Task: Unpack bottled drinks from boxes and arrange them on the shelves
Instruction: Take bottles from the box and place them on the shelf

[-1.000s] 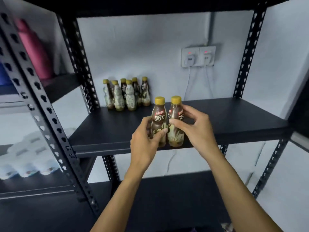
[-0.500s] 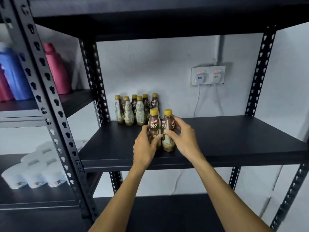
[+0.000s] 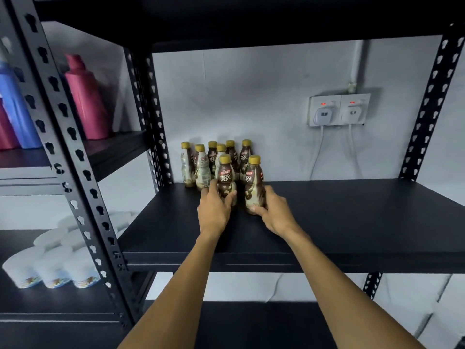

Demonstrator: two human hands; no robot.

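Black shelf (image 3: 339,217); jugs (image 3: 85,96) and tubs (image 3: 52,270) on the next rack (image 3: 113,149); sockets (image 3: 339,109) behind; six bottles (image 3: 201,167) stand back left, close behind left bottle (image 3: 225,176) and right bottle (image 3: 254,183), upright on the shelf; left hand (image 3: 214,211) fingers clamp one, right hand (image 3: 276,212) fingers the other.

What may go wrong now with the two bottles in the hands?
The left bottle is close to the six bottles behind it; a push backward may knock some over. The left hand and right hand grip low on tall bottles, so the right bottle may tip on release.
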